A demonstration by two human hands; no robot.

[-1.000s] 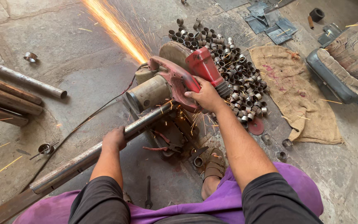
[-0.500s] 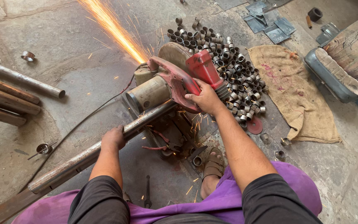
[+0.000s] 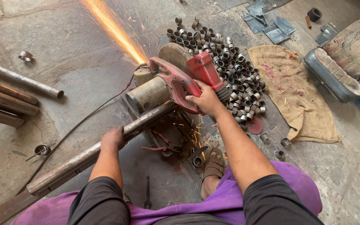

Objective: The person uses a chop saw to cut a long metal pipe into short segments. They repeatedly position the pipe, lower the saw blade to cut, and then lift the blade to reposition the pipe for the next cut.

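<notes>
both hands are busy at the saw, a red chop saw with a tan motor drum sitting on the concrete floor. right hand is wrapped shut around the saw's red handle, arm stretched forward over the person's purple lap. left hand is closed over the pipe, a long rusty steel tube that runs from the lower left of the view up into the saw, its far end going under the motor drum where it drops out of sight.

sparks stream from behind the saw toward the upper left, and smaller ones scatter just in front of the saw near a sandalled foot. a black cable leaves the saw's left side and trails along the floor beside the pipe.

right behind and to the right of the saw lies a heap of short cut rings, some spilling toward a burlap sack spread flat further right of the saw. a few loose rings lie near the sack's lower edge. far left of the saw, several more pipes lie side by side. a small wrench lies on the floor in front of the saw, between the person's knees.
</notes>
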